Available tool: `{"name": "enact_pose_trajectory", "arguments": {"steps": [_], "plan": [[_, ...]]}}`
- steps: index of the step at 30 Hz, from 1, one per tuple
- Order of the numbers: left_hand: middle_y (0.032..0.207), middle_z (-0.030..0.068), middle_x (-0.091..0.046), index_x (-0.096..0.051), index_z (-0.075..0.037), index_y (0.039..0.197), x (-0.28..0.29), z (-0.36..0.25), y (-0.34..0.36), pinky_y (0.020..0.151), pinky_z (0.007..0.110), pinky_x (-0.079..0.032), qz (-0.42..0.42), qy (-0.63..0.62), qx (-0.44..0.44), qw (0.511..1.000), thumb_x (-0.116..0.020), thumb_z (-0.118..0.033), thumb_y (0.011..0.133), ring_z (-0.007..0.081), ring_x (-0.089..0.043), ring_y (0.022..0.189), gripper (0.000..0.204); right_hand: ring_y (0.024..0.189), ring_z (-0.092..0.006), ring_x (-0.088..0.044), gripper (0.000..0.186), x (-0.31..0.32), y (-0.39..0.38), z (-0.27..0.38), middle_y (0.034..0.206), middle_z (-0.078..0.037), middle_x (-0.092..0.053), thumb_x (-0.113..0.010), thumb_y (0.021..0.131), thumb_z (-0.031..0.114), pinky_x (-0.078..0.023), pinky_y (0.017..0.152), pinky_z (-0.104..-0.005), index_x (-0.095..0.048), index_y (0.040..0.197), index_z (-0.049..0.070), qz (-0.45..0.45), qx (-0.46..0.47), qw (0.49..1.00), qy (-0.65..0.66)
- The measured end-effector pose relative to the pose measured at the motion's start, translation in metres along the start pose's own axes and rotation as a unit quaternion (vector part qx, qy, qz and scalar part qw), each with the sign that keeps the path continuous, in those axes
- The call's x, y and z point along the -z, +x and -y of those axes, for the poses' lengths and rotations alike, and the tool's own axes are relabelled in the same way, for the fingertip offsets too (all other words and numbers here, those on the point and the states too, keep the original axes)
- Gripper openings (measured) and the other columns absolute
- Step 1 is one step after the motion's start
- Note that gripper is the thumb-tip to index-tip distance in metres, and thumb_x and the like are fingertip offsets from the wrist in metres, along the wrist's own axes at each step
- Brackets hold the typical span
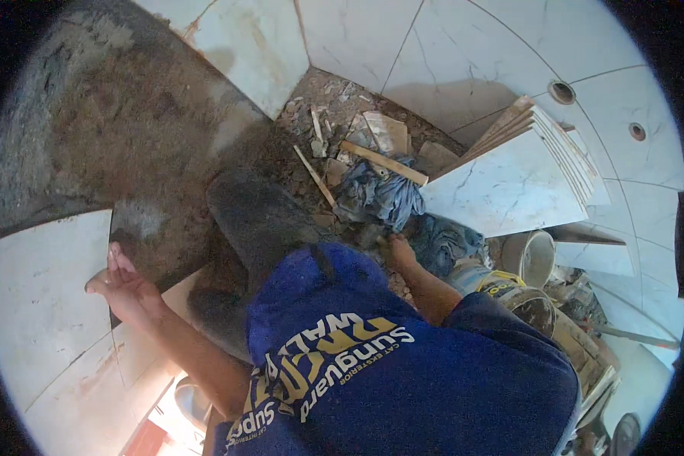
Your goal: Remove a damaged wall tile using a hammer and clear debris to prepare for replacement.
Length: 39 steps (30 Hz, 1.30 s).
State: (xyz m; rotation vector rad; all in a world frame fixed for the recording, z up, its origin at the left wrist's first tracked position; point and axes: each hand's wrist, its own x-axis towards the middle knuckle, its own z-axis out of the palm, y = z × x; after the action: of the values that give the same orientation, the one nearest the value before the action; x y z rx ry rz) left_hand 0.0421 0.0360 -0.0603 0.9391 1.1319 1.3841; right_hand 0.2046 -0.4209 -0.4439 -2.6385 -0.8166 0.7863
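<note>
My left hand (129,289) is at the right edge of a white tile (42,281) on the left, fingers extended and apart, thumb at the tile's edge. Just right of it is bare, dirty grey-brown ground (129,129). My right hand (401,254) reaches down beside crumpled blue-grey cloths (448,243), under a darker bundled rag (380,194); its fingertips are hard to make out, so what they hold, if anything, is unclear. My grey-trousered knee (243,213) is bent between the two hands, above my blue shirt.
A stack of white marbled tiles (501,190) leans by a tiled wall with two round holes (561,92). Rubble and wooden strips (384,161) lie in the corner. Buckets (526,257) and scraps crowd the right. A large white tile (243,45) sits at the upper left of the corner.
</note>
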Motion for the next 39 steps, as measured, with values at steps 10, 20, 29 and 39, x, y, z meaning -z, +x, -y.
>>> {"name": "enact_pose_trajectory", "arguments": {"steps": [10, 20, 29, 39], "plan": [[0.132, 0.0305, -0.051, -0.04, 0.022, 0.127, 0.0, 0.0, -0.002, 0.097, 0.029, -0.052, 0.02, 0.016, -0.003, 1.0, -0.033, -0.058, 0.099, 0.0294, -0.054, 0.122, 0.085, 0.089, -0.0418, -0.063, 0.028, 0.134, 0.073, 0.07, 0.098, -0.023, -0.065, -0.062, 0.086, 0.029, -0.051, 0.078, -0.0508, -0.064, 0.097, 0.004, 0.068, 0.055, 0.995, 0.049], [0.128, 0.0307, -0.055, -0.039, 0.023, 0.129, -0.003, -0.003, -0.008, 0.095, 0.032, -0.055, -0.009, 0.027, -0.006, 1.0, -0.035, -0.058, 0.098, 0.0334, -0.054, 0.123, 0.087, 0.1, -0.0367, -0.066, 0.029, 0.216, 0.156, 0.083, 0.106, -0.02, -0.068, -0.06, 0.084, 0.02, -0.053, 0.084, -0.0497, -0.063, 0.108, 0.003, 0.062, -0.044, 0.99, -0.117], [0.124, 0.0283, -0.059, -0.045, 0.017, 0.125, -0.001, -0.001, -0.01, 0.094, 0.038, -0.052, -0.018, 0.066, -0.015, 0.998, -0.032, -0.057, 0.101, 0.034, -0.061, 0.113, 0.079, 0.094, -0.041, -0.066, 0.038, 0.142, 0.113, 0.09, 0.101, -0.023, -0.068, -0.056, 0.091, 0.031, -0.053, 0.08, -0.0522, -0.055, 0.118, 0.004, 0.047, -0.108, 0.992, -0.037], [0.105, 0.0213, -0.07, -0.058, 0.009, 0.106, 0.024, -0.018, -0.009, 0.077, 0.033, -0.055, 0.034, 0.044, 0.005, 0.998, -0.038, -0.054, 0.101, 0.0245, -0.07, 0.089, 0.066, 0.095, -0.0464, -0.063, 0.037, 0.104, 0.166, 0.045, 0.099, -0.033, -0.062, -0.055, 0.091, 0.027, -0.051, 0.078, -0.0529, -0.056, 0.111, -0.004, 0.094, 0.132, 0.972, -0.168]]}}
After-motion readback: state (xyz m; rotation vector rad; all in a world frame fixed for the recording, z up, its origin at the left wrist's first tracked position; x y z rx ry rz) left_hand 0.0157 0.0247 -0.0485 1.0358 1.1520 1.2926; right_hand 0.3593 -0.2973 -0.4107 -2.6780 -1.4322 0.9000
